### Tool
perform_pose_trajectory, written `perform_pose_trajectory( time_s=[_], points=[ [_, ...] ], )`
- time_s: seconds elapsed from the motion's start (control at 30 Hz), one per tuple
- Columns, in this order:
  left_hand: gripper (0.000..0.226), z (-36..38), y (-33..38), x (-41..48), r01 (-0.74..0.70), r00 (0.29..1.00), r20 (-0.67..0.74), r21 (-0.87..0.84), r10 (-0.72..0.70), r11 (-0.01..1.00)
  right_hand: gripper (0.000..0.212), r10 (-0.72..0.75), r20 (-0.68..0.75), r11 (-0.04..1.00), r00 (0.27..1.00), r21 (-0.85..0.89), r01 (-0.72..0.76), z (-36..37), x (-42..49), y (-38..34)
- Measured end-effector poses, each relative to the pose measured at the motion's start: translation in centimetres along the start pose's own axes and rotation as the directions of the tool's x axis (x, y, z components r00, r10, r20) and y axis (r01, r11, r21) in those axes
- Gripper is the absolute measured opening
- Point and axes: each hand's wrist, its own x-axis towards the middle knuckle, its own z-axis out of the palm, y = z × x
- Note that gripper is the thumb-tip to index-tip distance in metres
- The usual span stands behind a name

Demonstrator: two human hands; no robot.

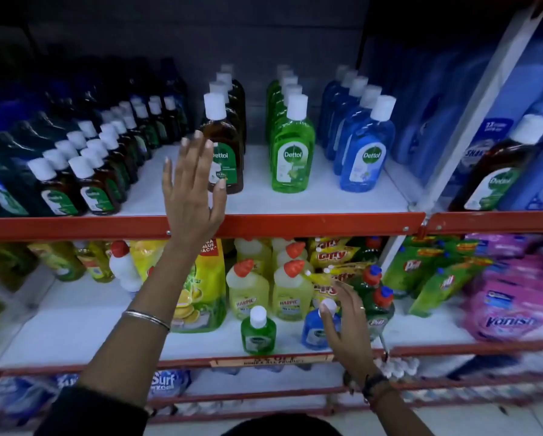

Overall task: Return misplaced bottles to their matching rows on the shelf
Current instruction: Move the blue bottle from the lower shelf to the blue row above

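On the upper shelf (pixel 295 226) stand three rows of Dettol bottles: brown (pixel 224 146), green (pixel 292 146) and blue (pixel 366 149). My left hand (pixel 193 190) is raised with fingers spread, its fingertips at the front brown bottle, holding nothing. On the lower shelf (pixel 75 328) stand a small green Dettol bottle (pixel 258 333) and a small blue Dettol bottle (pixel 315 328). My right hand (pixel 347 325) curls around the blue one's white cap and right side. Another brown Dettol bottle (pixel 499 171) leans among blue packs at the far right.
Small brown bottles (pixel 87 180) and dark bottles fill the upper left. The lower shelf holds yellow Harpic bottles (pixel 292 294), a yellow pouch (pixel 201 287), Pril bottles and pouches (pixel 421 272) and pink Vanish packs (pixel 509 303). Surf packs (pixel 166 383) lie below.
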Motion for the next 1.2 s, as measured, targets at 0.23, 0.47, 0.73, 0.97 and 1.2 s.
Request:
perform_pose_trajectory(
  time_s=[0.23, 0.47, 0.73, 0.97, 1.2],
  points=[
    [0.056, 0.8, -0.5, 0.0, 0.013, 1.0, 0.015, 0.139, -0.015, 0.99, 0.054, 0.22, 0.128, 0.96, 0.967, 0.144, -0.238, 0.8, -1.2, 2.7],
    [0.058, 0.7, -0.8, -0.1, -0.046, 0.996, 0.081, 0.199, 0.031, 0.979, 0.031, 0.208, 0.126, 0.943, 0.97, 0.238, -0.233, -0.6, 0.0, 1.9],
    [0.06, 0.5, -0.6, -0.1, -0.03, 0.993, 0.118, 0.188, 0.007, 0.982, 0.03, -0.005, -0.077, 0.936, 0.997, 0.352, 0.032, -6.0, 3.7, -4.5],
    [0.061, 0.3, -0.5, 0.0, -0.013, 0.99, 0.14, 0.18, -0.013, 0.984, 0.029, -0.195, -0.294, 0.832, 0.936, 0.456, 0.316, -13.1, 9.4, -12.6],
    [0.063, 0.2, -0.4, 0.2, 0.02, 0.982, 0.184, 0.168, -0.051, 0.986, 0.036, -0.263, -0.474, 0.815, 0.841, 0.358, 0.456, -18.0, 16.0, -15.9]
  ],
)
